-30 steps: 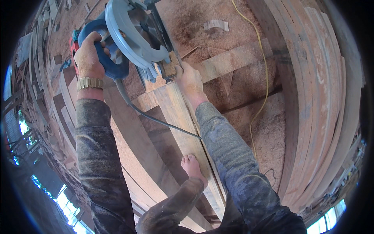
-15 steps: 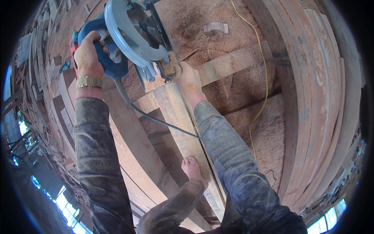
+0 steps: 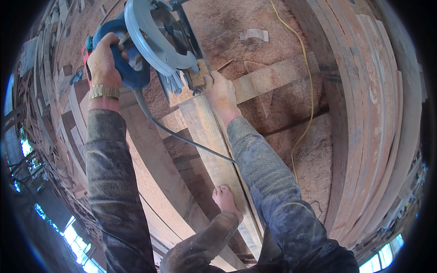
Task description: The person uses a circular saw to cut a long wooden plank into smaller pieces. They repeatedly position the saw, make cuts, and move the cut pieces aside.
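Observation:
A blue circular saw (image 3: 157,38) with a pale blade guard sits on a long wooden board (image 3: 210,141) at the upper middle. My left hand (image 3: 104,61), with a metal watch at the wrist, is wrapped round the saw's dark blue rear handle (image 3: 134,75). At the near right corner of the saw's base plate is a small sawdust-covered wooden block (image 3: 196,73). My right hand (image 3: 221,93) is closed against this block at the board's right edge, thumb on the block; its other fingertips are hidden. My bare foot (image 3: 224,199) rests on the board closer to me.
The saw's dark cord (image 3: 186,140) crosses the board and passes beneath my right forearm. A yellow cord (image 3: 311,86) runs along the right. Crosswise lies a flat beam (image 3: 275,77). Long stacked planks (image 3: 364,113) fill the right side, and sawdust covers the ground.
The saw and my left hand have shifted very slightly away from me along the board. My right hand stays by the block, moved barely if at all.

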Demonstrator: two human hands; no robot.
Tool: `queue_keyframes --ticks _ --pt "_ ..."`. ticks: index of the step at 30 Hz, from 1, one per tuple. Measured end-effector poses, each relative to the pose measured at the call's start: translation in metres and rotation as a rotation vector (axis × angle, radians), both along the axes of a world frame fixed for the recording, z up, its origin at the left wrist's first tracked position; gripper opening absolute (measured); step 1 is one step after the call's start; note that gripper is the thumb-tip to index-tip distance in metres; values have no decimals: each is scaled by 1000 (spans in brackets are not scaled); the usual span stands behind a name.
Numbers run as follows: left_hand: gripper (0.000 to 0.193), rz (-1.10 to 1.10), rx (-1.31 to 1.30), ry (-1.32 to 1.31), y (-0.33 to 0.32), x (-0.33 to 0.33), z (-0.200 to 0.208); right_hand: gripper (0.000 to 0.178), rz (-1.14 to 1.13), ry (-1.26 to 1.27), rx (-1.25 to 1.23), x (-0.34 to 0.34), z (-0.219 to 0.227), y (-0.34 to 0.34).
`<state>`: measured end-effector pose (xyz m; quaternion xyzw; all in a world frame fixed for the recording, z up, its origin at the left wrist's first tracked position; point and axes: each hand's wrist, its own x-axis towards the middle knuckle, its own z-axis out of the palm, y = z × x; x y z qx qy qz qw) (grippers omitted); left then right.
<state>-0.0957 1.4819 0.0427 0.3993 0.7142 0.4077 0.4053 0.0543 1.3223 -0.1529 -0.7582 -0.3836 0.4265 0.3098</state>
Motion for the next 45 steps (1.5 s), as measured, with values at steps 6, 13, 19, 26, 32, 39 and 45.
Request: queue_keyframes --ticks 6,13,19,26,32,39,45 --pt "18 -10 -4 -7 8 -3 0 31 2 6 -40 1 2 8" --pt "20 6 -11 -15 22 -5 -2 31 -13 -11 -2 1 1 17" --pt "27 64 64 58 24 -1 -3 31 -23 22 27 2 0 22" --pt "28 39 91 80 31 -1 -2 33 22 -63 44 4 2 29" --pt "28 97 125 119 43 -2 -5 35 11 -71 174 2 -5 37" --pt "36 69 185 235 59 -4 -11 35 39 -83 121 6 -4 50" --pt "37 29 186 234 67 -13 -18 27 -244 -14 344 27 -29 -72"
